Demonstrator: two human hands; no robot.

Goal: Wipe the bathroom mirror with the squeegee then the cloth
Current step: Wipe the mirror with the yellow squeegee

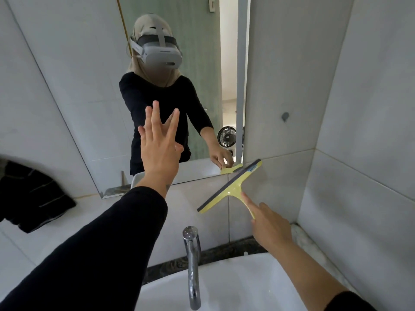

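The bathroom mirror (pixel 89 86) hangs on the tiled wall above the sink. My left hand (pixel 159 149) is flat against the glass near its lower middle, fingers spread, holding nothing. My right hand (pixel 268 223) grips the handle of a yellow squeegee (pixel 231 187) with a dark rubber blade. The blade lies tilted against the wall tile just below the mirror's lower right corner, its upper end touching that corner. A dark striped cloth (pixel 31 198) lies bunched on the counter at the left.
A chrome tap (pixel 192 261) rises from the white sink (pixel 235 286) directly below my arms. Tiled walls close in on the right, with a small grey hook (pixel 285 116) on one. The mirror reflects a person wearing a headset and a small fan.
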